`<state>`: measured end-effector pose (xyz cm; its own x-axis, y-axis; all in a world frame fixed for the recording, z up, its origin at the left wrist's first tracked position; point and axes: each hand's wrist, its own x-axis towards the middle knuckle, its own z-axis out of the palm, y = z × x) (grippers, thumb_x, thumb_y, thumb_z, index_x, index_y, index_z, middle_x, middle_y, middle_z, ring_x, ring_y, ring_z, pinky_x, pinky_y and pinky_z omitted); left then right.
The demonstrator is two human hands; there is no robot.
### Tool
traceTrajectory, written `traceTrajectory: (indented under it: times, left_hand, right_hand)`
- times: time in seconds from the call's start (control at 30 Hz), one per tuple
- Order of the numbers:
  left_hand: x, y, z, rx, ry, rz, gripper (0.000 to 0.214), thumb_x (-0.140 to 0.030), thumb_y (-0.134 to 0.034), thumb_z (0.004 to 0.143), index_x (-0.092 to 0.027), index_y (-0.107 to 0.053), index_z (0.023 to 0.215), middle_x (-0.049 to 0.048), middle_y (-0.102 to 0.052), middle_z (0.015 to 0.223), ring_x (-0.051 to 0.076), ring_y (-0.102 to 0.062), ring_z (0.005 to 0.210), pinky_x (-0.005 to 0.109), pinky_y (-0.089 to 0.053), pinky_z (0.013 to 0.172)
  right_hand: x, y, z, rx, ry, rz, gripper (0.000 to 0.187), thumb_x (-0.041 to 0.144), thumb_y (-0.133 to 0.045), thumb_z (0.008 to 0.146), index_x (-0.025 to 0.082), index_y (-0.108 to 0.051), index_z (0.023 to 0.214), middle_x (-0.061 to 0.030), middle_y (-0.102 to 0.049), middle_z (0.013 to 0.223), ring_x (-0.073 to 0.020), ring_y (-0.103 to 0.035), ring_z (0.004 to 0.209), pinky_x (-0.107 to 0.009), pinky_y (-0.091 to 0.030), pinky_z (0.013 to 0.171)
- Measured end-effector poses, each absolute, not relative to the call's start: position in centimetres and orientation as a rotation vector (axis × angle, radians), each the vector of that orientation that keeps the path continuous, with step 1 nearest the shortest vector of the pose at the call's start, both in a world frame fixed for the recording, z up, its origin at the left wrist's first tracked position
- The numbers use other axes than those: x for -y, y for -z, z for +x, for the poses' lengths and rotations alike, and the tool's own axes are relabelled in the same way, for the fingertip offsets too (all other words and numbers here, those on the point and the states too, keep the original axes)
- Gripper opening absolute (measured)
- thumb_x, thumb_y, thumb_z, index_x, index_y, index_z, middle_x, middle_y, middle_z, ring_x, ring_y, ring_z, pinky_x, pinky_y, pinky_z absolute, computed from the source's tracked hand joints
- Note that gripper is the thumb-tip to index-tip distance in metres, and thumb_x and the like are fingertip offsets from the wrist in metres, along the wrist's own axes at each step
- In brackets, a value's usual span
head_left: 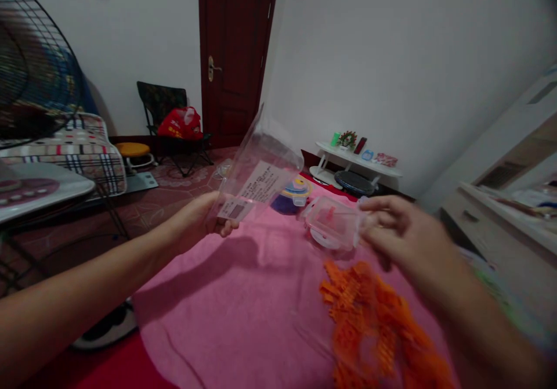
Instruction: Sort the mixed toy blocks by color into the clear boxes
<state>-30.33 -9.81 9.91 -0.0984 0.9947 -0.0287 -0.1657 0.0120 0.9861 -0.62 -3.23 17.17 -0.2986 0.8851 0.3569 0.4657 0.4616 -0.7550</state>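
My left hand [203, 219] grips the lower corner of a clear plastic box [256, 171] with a white barcode label, held up tilted above the pink cloth [235, 313]. My right hand [398, 229] is blurred by motion and holds a clear plastic lid [333, 222] by its right edge, fingers curled round it. A heap of small orange plastic pieces [374, 328] lies on the cloth below my right wrist.
A blue and yellow lidded container [290, 196] sits on the cloth behind the box. A fan grille [30, 75] stands at the left, a folding chair with a red bag [180, 123] by the dark door, a low white shelf [357, 159] against the wall, drawers [491, 220] at right.
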Motion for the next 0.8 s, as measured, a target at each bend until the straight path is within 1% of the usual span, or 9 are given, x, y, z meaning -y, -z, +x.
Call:
traceTrajectory:
  times: [0.1, 0.2, 0.3, 0.4, 0.47, 0.53, 0.6, 0.7, 0.8]
  left_hand:
    - [9.3, -10.6, -30.2, -1.114, -1.408, 0.925, 0.024, -0.033, -0.041, 0.082, -0.012, -0.053, 0.084, 0.0008, -0.057, 0.054, 0.009, -0.049, 0.045, 0.020, -0.040, 0.047]
    - [8.8, -11.1, -29.6, -1.095, -1.387, 0.885, 0.020, -0.030, -0.040, 0.083, -0.012, -0.050, 0.084, 0.0011, -0.057, 0.053, 0.009, -0.049, 0.045, 0.019, -0.040, 0.048]
    - [8.2, -10.8, -29.0, -1.098, -1.361, 0.896, 0.021, -0.030, -0.041, 0.083, -0.012, -0.051, 0.084, 0.0014, -0.057, 0.054, 0.009, -0.048, 0.045, 0.018, -0.040, 0.047]
    - [7.5, -10.1, -28.6, -1.169, -1.306, 0.868, 0.026, -0.035, -0.044, 0.080, -0.012, -0.054, 0.084, 0.0023, -0.057, 0.054, 0.010, -0.048, 0.043, 0.020, -0.039, 0.044]
    - [7.1, -9.6, -28.0, -1.239, -1.257, 0.881, 0.028, -0.037, -0.047, 0.077, -0.011, -0.056, 0.082, 0.0037, -0.059, 0.056, 0.010, -0.050, 0.044, 0.020, -0.039, 0.045]
    - [6.9, -9.3, -27.1, -1.319, -1.205, 0.941, 0.029, -0.037, -0.049, 0.074, -0.010, -0.058, 0.078, 0.0055, -0.061, 0.058, 0.011, -0.052, 0.046, 0.021, -0.040, 0.046]
    - [6.8, -9.0, -25.7, -1.385, -1.154, 1.022, 0.029, -0.038, -0.049, 0.073, -0.010, -0.058, 0.073, 0.0067, -0.063, 0.059, 0.012, -0.054, 0.048, 0.022, -0.042, 0.047]
    - [6.6, -8.9, -23.1, -1.422, -1.082, 1.145, 0.029, -0.039, -0.048, 0.073, -0.012, -0.058, 0.069, 0.0053, -0.063, 0.057, 0.014, -0.054, 0.047, 0.024, -0.042, 0.047]
    - [6.1, -8.9, -20.3, -1.430, -1.013, 1.236, 0.028, -0.039, -0.046, 0.073, -0.014, -0.057, 0.071, 0.0032, -0.061, 0.054, 0.014, -0.052, 0.044, 0.024, -0.040, 0.044]
  right_hand:
    - [2.0, -12.3, -5.8, 1.660, -1.200, -1.055, 0.035, 0.023, -0.054, 0.059, 0.021, -0.047, 0.094, 0.0104, -0.045, 0.052, -0.0070, -0.042, 0.035, -0.020, -0.040, 0.034]
    - [0.3, -7.1, -9.7, 1.402, -1.348, -1.033, 0.036, 0.021, -0.055, 0.060, 0.019, -0.044, 0.094, 0.0115, -0.046, 0.052, -0.0067, -0.043, 0.036, -0.020, -0.044, 0.035]
    - [-1.2, -4.4, -11.0, 1.296, -1.393, -1.032, 0.034, 0.020, -0.056, 0.061, 0.018, -0.045, 0.093, 0.0105, -0.048, 0.054, -0.0064, -0.047, 0.037, -0.020, -0.047, 0.039]
    - [-1.6, -4.6, -9.8, 1.336, -1.359, -1.019, 0.036, 0.025, -0.063, 0.063, 0.018, -0.050, 0.096, 0.0010, -0.060, 0.081, -0.0078, -0.058, 0.049, -0.022, -0.051, 0.046]
    - [-0.8, -6.0, -8.1, 1.383, -1.295, -0.992, 0.036, 0.037, -0.064, 0.069, 0.018, -0.054, 0.098, -0.0047, -0.062, 0.099, -0.0100, -0.063, 0.059, -0.022, -0.052, 0.049]
    - [0.6, -7.6, -6.1, 1.369, -1.276, -0.934, 0.042, 0.052, -0.052, 0.080, 0.019, -0.054, 0.105, -0.0082, -0.062, 0.108, -0.0137, -0.066, 0.071, -0.024, -0.053, 0.054]
    - [2.3, -9.0, -4.3, 1.331, -1.307, -0.874, 0.052, 0.059, -0.041, 0.085, 0.021, -0.050, 0.119, -0.0102, -0.061, 0.114, -0.0176, -0.066, 0.083, -0.028, -0.055, 0.062]
    - [4.8, -10.2, -1.9, 1.377, -1.280, -0.828, 0.065, 0.057, -0.050, 0.083, 0.027, -0.033, 0.138, -0.0098, -0.055, 0.127, -0.0217, -0.062, 0.100, -0.033, -0.055, 0.072]
    - [6.3, -10.6, 0.2, 1.453, -1.131, -0.837, 0.080, 0.047, -0.065, 0.076, 0.029, -0.025, 0.143, -0.0097, -0.051, 0.133, -0.0228, -0.058, 0.108, -0.037, -0.052, 0.083]
